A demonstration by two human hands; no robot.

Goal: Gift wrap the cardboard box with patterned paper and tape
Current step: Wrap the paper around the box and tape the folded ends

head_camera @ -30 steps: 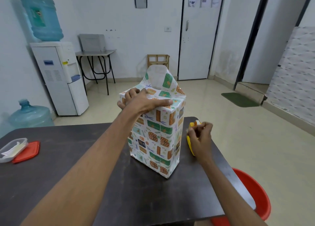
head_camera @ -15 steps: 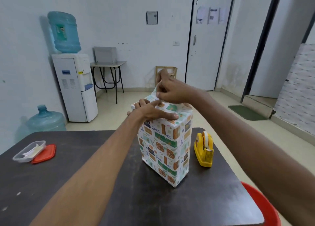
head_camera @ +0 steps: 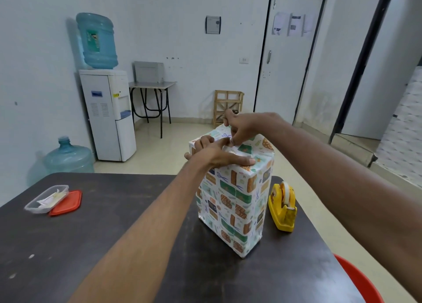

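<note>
The box (head_camera: pixel 235 202), wrapped in white paper with green and orange gift prints, stands upright on the dark table (head_camera: pixel 114 234). My left hand (head_camera: pixel 217 153) lies flat on its top, thumb stretched along the near top edge, pressing the folded paper down. My right hand (head_camera: pixel 244 126) reaches over the top from the right. Its fingertips pinch what looks like a small piece of clear tape at the tip of the folded-down end flap. A yellow tape dispenser (head_camera: pixel 283 208) stands on the table just right of the box.
A clear plastic container (head_camera: pixel 45 198) and its red lid (head_camera: pixel 68 203) sit at the table's left. A red round object (head_camera: pixel 360 280) is below the table's right corner. A water dispenser (head_camera: pixel 109 113) and a water jug (head_camera: pixel 68 156) stand by the left wall.
My right hand left the tape dispenser, rose to the upright end flap, and now pinches at the flap, which is folded down onto the box top. My left hand stayed on top.
</note>
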